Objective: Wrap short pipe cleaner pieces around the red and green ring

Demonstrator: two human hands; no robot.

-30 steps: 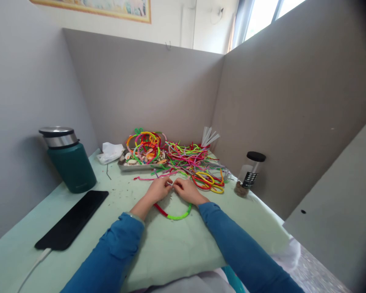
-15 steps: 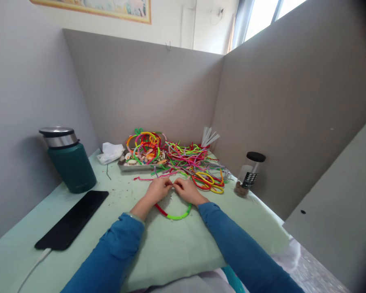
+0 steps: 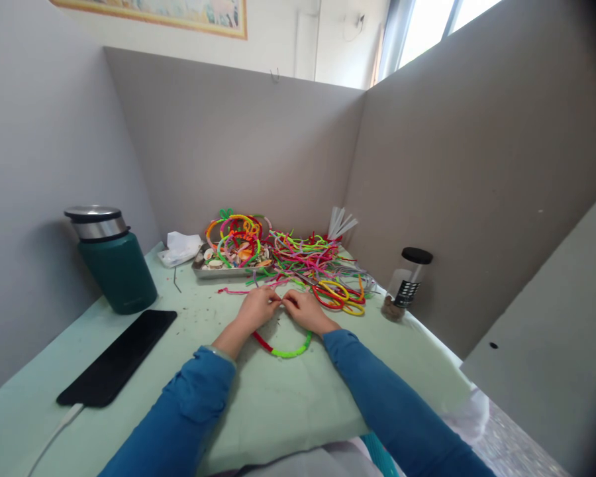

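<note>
My left hand (image 3: 256, 309) and my right hand (image 3: 304, 310) meet at the middle of the pale green table, fingers pinched together on the two ends of a red and green loop (image 3: 284, 350). The loop curves down toward me beneath both wrists and lies on the table. Fingertips of both hands nearly touch where the loop's ends come together. Just beyond my hands lies a heap of coloured pipe cleaners (image 3: 308, 262).
A metal tray (image 3: 213, 270) with shells and coloured rings stands at the back. A dark green flask (image 3: 112, 260) and a black phone (image 3: 119, 356) on a cable lie at left. A small jar with a black lid (image 3: 404, 285) stands at right. Grey partition walls enclose the desk.
</note>
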